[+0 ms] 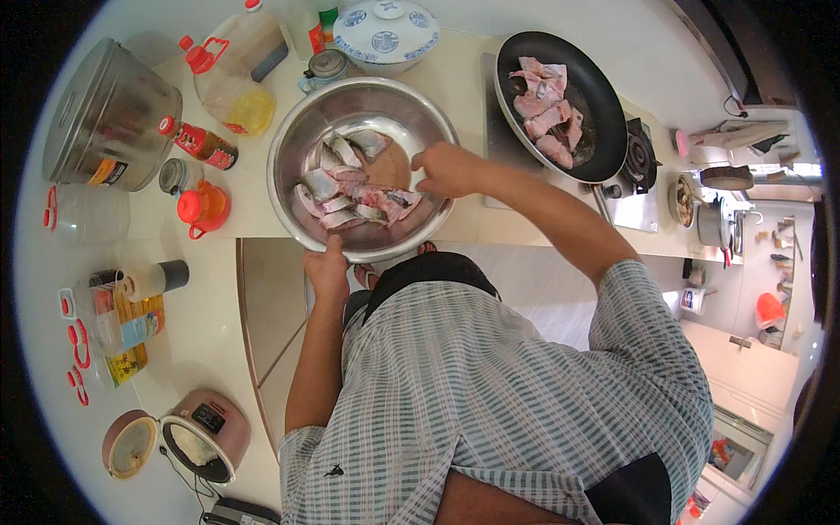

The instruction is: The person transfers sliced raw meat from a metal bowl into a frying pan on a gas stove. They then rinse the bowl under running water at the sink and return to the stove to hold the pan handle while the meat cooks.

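A wide stainless steel basin holds several cut fish pieces and some reddish-brown liquid. My left hand grips its near rim, thumb on top. Reaching over the right side of the basin, my right hand has bent, parted fingers close to the fish; nothing shows between them, though the palm is hidden. To the right, a black frying pan holds several pale pink raw fish pieces with a shiny film of oil around them.
A lidded blue-and-white tureen stands behind the basin. An oil jug, a sauce bottle and a red-orange pot are left. An open rice cooker sits lower left. A gas burner lies beside the pan, whose handle points toward me.
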Available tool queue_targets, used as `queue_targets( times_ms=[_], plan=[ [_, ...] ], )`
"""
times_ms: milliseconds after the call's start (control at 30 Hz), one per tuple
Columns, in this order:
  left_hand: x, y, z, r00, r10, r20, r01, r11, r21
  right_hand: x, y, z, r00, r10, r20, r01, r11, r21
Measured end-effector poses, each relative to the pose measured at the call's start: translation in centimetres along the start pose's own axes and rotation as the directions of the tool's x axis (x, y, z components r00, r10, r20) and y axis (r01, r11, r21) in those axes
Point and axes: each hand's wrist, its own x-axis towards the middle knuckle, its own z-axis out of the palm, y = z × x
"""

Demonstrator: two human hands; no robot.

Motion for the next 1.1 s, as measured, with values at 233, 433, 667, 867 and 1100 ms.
queue_targets(
  times_ms=[233,433,667,867,1100],
  plan=[
    [0.1,-0.7,-0.1,0.994,0.071,0.084,-0.064,0.995,-0.075,3.8,-3.6,5.4,0.978,0.206,0.045,-0.2,0.974,-0.106],
    [1.2,-2.2,-0.4,0.994,0.056,0.09,-0.051,0.997,-0.049,5.2,-4.7,7.1,0.956,0.277,0.095,-0.287,0.952,0.11],
    [0.7,-1.0,-0.3,0.992,0.088,0.085,-0.095,0.992,0.08,7.3,-4.7,12.5,0.914,0.4,-0.062,-0.383,0.904,0.192],
    [0.5,-0.9,0.1,0.996,0.048,0.071,-0.043,0.997,-0.07,6.3,-8.6,10.1,0.865,0.5,0.032,-0.49,0.83,0.265],
    [0.2,0.0,0.4,0.993,0.04,0.114,-0.026,0.992,-0.122,7.1,-8.0,10.4,0.8,0.599,0.024,-0.554,0.724,0.411]
  ],
)
